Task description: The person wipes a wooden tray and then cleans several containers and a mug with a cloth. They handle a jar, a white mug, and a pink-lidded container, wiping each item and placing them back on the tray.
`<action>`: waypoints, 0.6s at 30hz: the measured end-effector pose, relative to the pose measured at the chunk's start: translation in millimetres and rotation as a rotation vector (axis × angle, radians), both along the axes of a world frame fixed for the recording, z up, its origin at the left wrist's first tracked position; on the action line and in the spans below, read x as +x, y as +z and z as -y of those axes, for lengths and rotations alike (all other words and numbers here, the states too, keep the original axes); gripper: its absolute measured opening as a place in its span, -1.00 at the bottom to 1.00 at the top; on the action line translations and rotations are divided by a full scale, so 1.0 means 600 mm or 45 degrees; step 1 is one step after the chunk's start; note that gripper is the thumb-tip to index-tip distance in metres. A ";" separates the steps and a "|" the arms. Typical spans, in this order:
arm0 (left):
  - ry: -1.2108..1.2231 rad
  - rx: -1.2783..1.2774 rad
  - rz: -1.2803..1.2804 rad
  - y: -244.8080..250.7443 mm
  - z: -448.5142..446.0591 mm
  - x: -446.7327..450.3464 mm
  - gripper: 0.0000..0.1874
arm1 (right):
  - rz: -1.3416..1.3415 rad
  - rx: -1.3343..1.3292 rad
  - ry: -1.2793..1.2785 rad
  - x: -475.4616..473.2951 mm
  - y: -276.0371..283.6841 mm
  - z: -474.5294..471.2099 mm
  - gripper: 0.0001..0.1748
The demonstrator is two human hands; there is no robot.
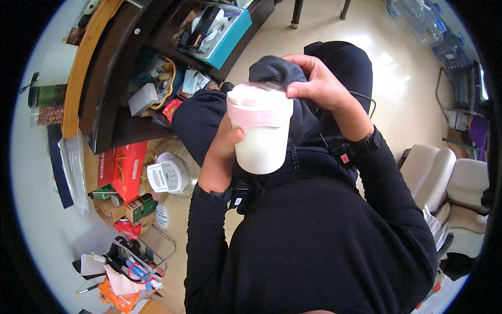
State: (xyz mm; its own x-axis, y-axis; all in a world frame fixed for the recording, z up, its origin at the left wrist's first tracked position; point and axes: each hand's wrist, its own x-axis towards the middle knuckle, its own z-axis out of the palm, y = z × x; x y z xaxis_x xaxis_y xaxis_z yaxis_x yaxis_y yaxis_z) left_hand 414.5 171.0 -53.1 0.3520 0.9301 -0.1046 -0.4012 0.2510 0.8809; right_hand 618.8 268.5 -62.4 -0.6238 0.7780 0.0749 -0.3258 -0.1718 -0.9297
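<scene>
A white cup (262, 151) with a pink collar and a pale lid (251, 96) is held up above my lap. My left hand (225, 141) grips it from the left side, thumb on the wall and the other fingers hidden behind. A dark grey cloth (276, 70) is bunched in my right hand (317, 82), pressed to the lid's far right edge. Part of the cloth hangs down behind the cup on the right.
To the left, a dark wooden cabinet (117, 129) holds a teal box (231, 39) and assorted items. Below it are red paper bags (131, 168) and a white appliance with buttons (168, 176). Cushioned seats (431, 176) stand at right; plastic bottles (427, 29) lie at upper right.
</scene>
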 end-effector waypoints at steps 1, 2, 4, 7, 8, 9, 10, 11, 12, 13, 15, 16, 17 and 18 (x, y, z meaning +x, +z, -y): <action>0.002 0.012 0.038 0.000 0.000 0.002 0.14 | -0.046 0.005 -0.024 -0.005 -0.007 -0.002 -0.44; 0.049 0.004 0.092 -0.004 0.000 0.005 0.15 | -0.096 -0.065 -0.061 -0.012 -0.015 -0.002 -0.46; 0.164 -0.021 0.194 -0.019 0.000 0.013 0.15 | -0.194 -0.203 -0.136 -0.029 -0.034 0.005 -0.52; -0.171 0.029 0.765 -0.046 -0.019 -0.001 0.16 | -0.267 -0.527 -0.241 -0.054 -0.054 0.013 -0.54; -0.042 -0.004 0.671 -0.053 -0.020 -0.006 0.17 | -0.307 -0.631 -0.276 -0.055 -0.054 0.017 -0.55; 0.069 -0.008 0.619 -0.060 -0.018 -0.010 0.18 | -0.327 -0.852 -0.331 -0.056 -0.051 0.017 -0.51; 0.180 -0.031 0.585 -0.064 -0.017 -0.014 0.19 | -0.497 -0.857 -0.316 -0.052 -0.045 0.021 -0.47; 0.254 0.060 0.581 -0.069 -0.023 -0.016 0.07 | -0.527 -0.984 -0.420 -0.048 -0.037 0.023 -0.42; 0.373 0.075 0.437 -0.071 -0.022 -0.021 0.03 | -0.613 -0.919 -0.419 -0.046 -0.029 0.025 -0.36; 0.486 0.053 0.331 -0.072 -0.022 -0.021 0.00 | -0.667 -0.833 -0.244 -0.038 -0.019 0.030 -0.33; 0.625 -0.062 0.218 -0.074 -0.036 -0.020 -0.16 | -0.501 -0.470 0.006 -0.039 -0.006 0.044 -0.28; 0.782 0.137 -0.060 -0.079 -0.046 -0.006 -0.19 | 0.114 0.251 -0.222 -0.063 -0.009 0.050 -0.24; 0.962 0.202 -0.386 -0.083 -0.056 0.009 -0.22 | 0.647 0.855 -0.436 -0.086 -0.012 0.055 -0.18; 0.964 0.428 -0.464 -0.083 -0.054 0.019 -0.21 | 0.612 0.946 -0.565 -0.099 -0.014 0.061 -0.16</action>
